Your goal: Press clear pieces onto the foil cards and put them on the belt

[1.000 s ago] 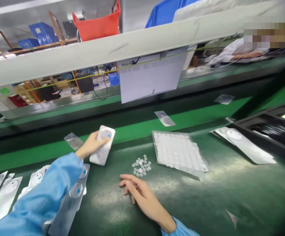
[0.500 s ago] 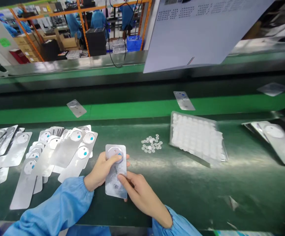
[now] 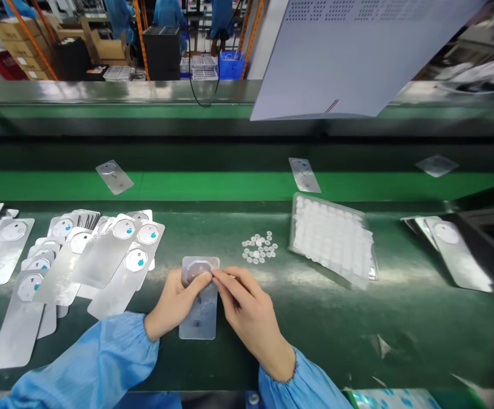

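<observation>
My left hand (image 3: 173, 304) grips a flat silver plate (image 3: 198, 325) with rounded corners by its left side, the thumb lying across it just below a round clear part near the top. My right hand (image 3: 253, 315) is closed in a pinch at the plate's upper right, its fingertips meeting my left thumb tip. Whatever is between those fingertips is too small to make out. Similar silver plates (image 3: 106, 261) lie overlapped in piles to the left, many with a white disc and a blue mark. Several small clear discs (image 3: 259, 249) are scattered beyond my right hand.
A clear tray (image 3: 291, 227) of white pieces stands right of the discs. More plates (image 3: 457, 253) lean by a dark box at the far right. Single plates (image 3: 114, 177) lie on the green strip behind. A white panel (image 3: 323, 62) hangs overhead; people in blue work beyond.
My right hand has moved up from the plate's lower right edge to a pinch beside my left thumb. The blue mark on the held plate no longer shows. The view has shifted slightly.
</observation>
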A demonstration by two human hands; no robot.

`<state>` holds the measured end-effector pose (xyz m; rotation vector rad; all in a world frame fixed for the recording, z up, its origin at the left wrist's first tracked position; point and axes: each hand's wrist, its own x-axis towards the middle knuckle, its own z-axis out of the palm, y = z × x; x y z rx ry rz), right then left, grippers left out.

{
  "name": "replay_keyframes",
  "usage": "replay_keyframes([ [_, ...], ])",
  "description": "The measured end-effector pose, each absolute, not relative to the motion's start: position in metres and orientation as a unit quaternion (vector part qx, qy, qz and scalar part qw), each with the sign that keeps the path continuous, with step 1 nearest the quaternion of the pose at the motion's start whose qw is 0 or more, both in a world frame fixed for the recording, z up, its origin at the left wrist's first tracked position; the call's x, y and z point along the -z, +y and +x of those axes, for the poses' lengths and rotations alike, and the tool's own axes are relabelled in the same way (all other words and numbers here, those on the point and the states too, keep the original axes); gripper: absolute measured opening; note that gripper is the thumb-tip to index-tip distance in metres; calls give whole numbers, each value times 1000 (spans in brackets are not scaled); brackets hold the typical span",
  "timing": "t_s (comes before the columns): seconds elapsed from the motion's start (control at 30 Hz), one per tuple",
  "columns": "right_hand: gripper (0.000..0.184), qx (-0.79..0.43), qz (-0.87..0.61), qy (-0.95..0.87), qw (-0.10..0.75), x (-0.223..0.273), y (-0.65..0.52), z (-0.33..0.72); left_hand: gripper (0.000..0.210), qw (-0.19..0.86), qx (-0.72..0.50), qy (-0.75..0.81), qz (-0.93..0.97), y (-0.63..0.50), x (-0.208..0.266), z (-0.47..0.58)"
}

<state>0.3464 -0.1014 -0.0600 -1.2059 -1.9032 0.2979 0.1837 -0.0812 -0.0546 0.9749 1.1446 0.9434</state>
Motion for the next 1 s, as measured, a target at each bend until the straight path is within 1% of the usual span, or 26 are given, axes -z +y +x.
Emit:
replay_keyframes([
  [0.2, 22, -97, -490, -762, 413, 63, -97, 345, 30, 652, -411, 501, 393, -84, 58, 180],
  [0.33, 19, -100, -485, -766, 410, 59, -95, 343, 31, 652, -422, 530, 341, -85, 59, 179],
  [0.47, 14, -98, -480, -770, 409, 55, -93, 342, 32, 655, -419, 528, 342, -86, 58, 180],
  [0.57, 11, -89, -485, -778, 390, 54, -93, 340, 34, 656, -417, 532, 336, -86, 58, 179],
  [0.7, 13, -81, -481, -790, 372, 55, -93, 341, 32, 662, -405, 539, 327, -84, 56, 180],
  [0.8, 14, -108, -470, -785, 389, 58, -95, 342, 30, 663, -402, 555, 303, -82, 50, 181],
  [0.93, 15, -194, -474, -731, 451, 55, -97, 335, 27, 639, -413, 595, 259, -79, 45, 181],
  [1.0, 14, -236, -492, -687, 480, 50, -98, 335, 29, 658, -418, 577, 244, -79, 44, 181],
])
